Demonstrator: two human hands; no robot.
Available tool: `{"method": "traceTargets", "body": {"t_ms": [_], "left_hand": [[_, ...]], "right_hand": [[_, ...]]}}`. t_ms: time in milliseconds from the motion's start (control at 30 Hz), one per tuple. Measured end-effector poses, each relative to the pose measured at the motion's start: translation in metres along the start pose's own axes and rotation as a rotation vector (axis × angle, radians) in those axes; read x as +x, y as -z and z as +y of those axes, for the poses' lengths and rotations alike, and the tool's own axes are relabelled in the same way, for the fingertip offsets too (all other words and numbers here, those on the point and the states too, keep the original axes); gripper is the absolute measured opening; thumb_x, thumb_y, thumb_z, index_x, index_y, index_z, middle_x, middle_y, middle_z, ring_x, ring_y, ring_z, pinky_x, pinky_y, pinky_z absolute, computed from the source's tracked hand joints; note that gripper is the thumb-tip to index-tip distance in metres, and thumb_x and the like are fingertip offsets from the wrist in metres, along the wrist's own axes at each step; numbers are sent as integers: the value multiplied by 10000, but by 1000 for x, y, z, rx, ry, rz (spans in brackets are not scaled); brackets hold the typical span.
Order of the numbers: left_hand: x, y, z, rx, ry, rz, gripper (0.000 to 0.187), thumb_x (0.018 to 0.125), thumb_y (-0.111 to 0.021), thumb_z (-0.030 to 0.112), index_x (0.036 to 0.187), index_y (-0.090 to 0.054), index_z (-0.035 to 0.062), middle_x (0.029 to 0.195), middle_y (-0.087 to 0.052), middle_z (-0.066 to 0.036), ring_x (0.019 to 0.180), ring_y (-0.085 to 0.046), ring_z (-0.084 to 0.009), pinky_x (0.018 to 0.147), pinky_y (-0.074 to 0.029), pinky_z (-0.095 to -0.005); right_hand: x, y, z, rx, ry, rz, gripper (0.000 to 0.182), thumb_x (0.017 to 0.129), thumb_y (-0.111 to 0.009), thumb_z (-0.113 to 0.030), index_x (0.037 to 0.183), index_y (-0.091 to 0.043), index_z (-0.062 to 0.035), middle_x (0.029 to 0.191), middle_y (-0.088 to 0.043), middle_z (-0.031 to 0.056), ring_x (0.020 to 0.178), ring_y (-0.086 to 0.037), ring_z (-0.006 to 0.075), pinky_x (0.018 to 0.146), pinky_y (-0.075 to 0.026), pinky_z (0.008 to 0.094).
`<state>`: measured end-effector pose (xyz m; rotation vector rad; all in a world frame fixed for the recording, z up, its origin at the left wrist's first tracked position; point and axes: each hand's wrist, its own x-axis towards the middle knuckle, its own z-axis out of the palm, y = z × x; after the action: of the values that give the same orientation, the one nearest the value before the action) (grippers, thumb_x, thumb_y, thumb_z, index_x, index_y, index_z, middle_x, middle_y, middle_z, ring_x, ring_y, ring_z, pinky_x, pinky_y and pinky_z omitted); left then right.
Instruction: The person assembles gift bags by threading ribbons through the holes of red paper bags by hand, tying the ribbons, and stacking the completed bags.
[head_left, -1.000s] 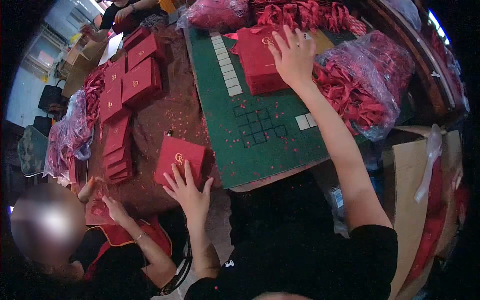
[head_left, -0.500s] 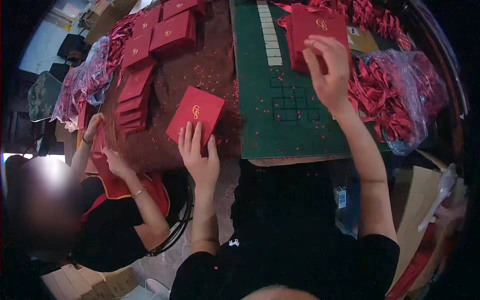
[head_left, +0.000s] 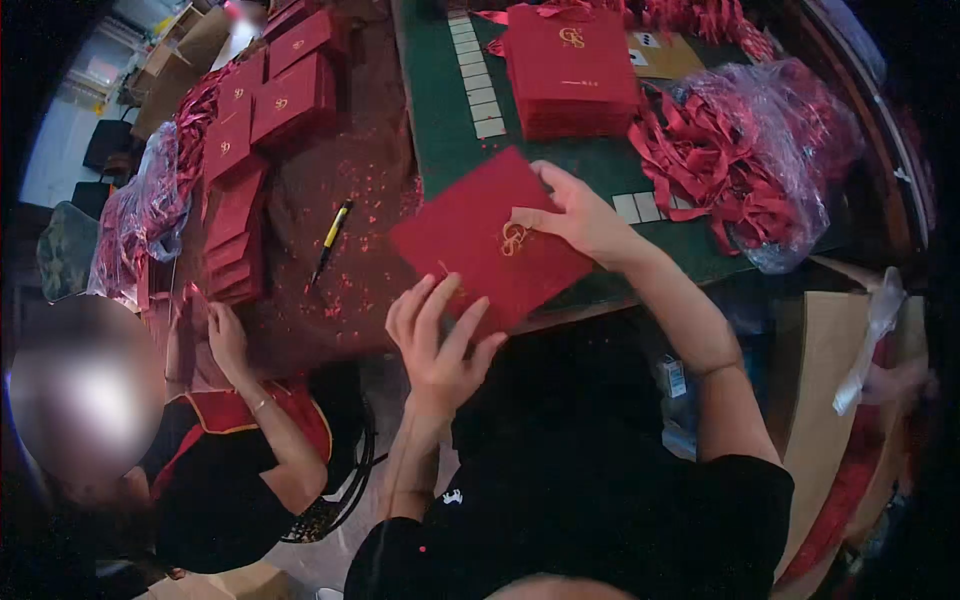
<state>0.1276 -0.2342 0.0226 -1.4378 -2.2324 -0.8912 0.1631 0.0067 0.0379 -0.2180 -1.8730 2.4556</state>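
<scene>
A flat red paper bag (head_left: 475, 215) with a gold monogram is tilted over the edge of the green mat. My right hand (head_left: 590, 220) pinches its upper right side, thumb on the front and fingers behind the edge. My left hand (head_left: 440, 345) is at the lower left part, curved fingertips on the red face and thumb by the lower edge. A second gold mark shows partly beside the left fingers. Beyond the bag, a stack of matching red bags (head_left: 575, 75) with ribbons stands on the green cutting mat (head_left: 440, 150).
A yellow-and-black pen (head_left: 330, 242) lies on the brown table among red scraps. More red bags (head_left: 290, 100) are stacked at the left. Red ribbons in clear plastic (head_left: 760, 165) lie at the right. Another person (head_left: 235, 470) works at the left; cardboard (head_left: 830, 380) stands at the right.
My right hand has come down from the stack to the bag. The left hand and its bag have shifted right, off the brown table, uncovering the pen. The camera view has turned slightly.
</scene>
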Motion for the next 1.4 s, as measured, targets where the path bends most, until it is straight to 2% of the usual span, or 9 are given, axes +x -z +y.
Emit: {"method": "traceTargets", "body": {"t_ms": [133, 167, 233, 333, 467, 667, 800, 1100, 1400], "left_hand": [[16, -12, 0, -203, 83, 130, 103, 789, -597, -42, 866, -571, 22, 1216, -526, -153, 1169, -451, -371, 962, -392, -446], [22, -24, -3, -224, 67, 122, 173, 800, -552, -61, 946, -543, 29, 1269, -493, -172, 1218, -425, -392, 1000, -361, -464], [43, -42, 4, -191, 120, 51, 267, 810, -533, -48, 1063, -502, 32, 1341, -440, -184, 1276, -377, -408, 1037, -319, -487], [53, -60, -2, -158, 154, -275, 477, 879, -566, 139, 1302, -404, -6, 1410, -379, -205, 1315, -333, -400, 1075, -262, -494], [41, -72, -4, 91, 73, -316, 633, 874, -599, 323, 1369, -378, -5, 1392, -404, -203, 1307, -353, -357, 1090, -230, -490], [46, -65, -2, 170, 95, -333, 739, 829, -656, 425, 1381, -381, 16, 1267, -451, -177, 1195, -410, -346, 1048, -255, -499], [53, -57, 7, 174, 228, -365, 775, 702, -740, 521, 1298, -505, 84, 1159, -474, -163, 1107, -428, -337, 980, -313, -482], [47, -55, 14, 46, 415, -296, 722, 655, -793, 459, 1187, -524, 52, 1170, -477, -134, 1115, -432, -322, 947, -336, -461], [39, -55, 4, 111, 199, -229, 732, 682, -745, 514, 1223, -546, 63, 1104, -503, -128, 1020, -466, -309, 904, -372, -450]], "right_hand": [[24, 33, -15, -497, -235, -484, 415, 840, -702, -222, 1168, -558, -13, 1025, -670, 95, 949, -624, 134, 775, -504, 299], [30, 36, -7, -862, 168, -445, 452, 766, -750, -334, 1075, -620, -32, 920, -687, 103, 901, -651, 209, 734, -509, 359], [31, 18, -10, -1271, 94, -329, 522, 713, -765, -409, 1061, -632, -44, 904, -680, 113, 902, -647, 281, 749, -501, 410], [28, 15, 18, -1651, 543, 26, 374, 713, -726, -314, 979, -647, -63, 981, -625, 87, 985, -564, 268, 791, -458, 383], [1, 46, 12, -1571, 569, 407, 119, 792, -617, -165, 859, -661, -77, 875, -607, 62, 844, -567, 251, 724, -459, 380], [-11, 149, 4, -1497, 366, 972, 122, 825, -600, -132, 776, -641, -28, 841, -615, 138, 823, -583, 335, 700, -489, 447], [-14, 178, 10, -1523, 36, 898, 161, 783, -662, -180, 805, -657, -21, 908, -624, 148, 858, -599, 339, 736, -511, 450], [-15, 174, 11, -1478, -2, 859, 160, 764, -627, -131, 858, -635, -3, 992, -603, 172, 946, -599, 354, 785, -504, 468], [-22, 151, 4, -1888, -19, 916, 237, 731, -643, -113, 961, -642, -53, 1032, -587, 104, 1039, -509, 282, 870, -404, 413]]}}
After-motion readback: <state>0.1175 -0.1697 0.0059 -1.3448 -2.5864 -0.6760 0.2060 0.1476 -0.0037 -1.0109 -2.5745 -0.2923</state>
